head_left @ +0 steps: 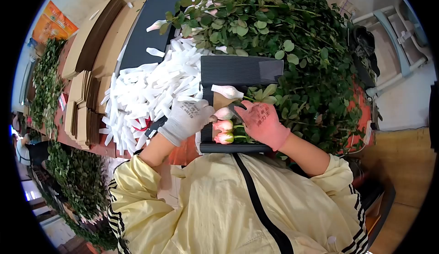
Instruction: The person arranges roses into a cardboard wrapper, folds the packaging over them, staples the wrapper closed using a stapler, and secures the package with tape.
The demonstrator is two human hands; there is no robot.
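My left hand (186, 119), in a white glove, has its fingers closed at the tip of a rose bud in a white net sleeve (224, 113). On the other side of that bud is my right hand (263, 122), in a pink glove, its fingers bent near the stem; what they grip is hidden. A second sleeved bud (227, 91) lies just above. Two pink roses without sleeves (223, 138) lie below, on the black corrugated wrap (241, 70). A heap of white net sleeves (151, 87) is left of the wrap.
Leafy rose stems (315, 71) are piled at the right and back. Stacked cardboard pieces (84, 103) stand at the left, beside a dark board (151, 30). A folding chair (395, 48) is at the far right. Part of another person (34, 152) shows at the far left.
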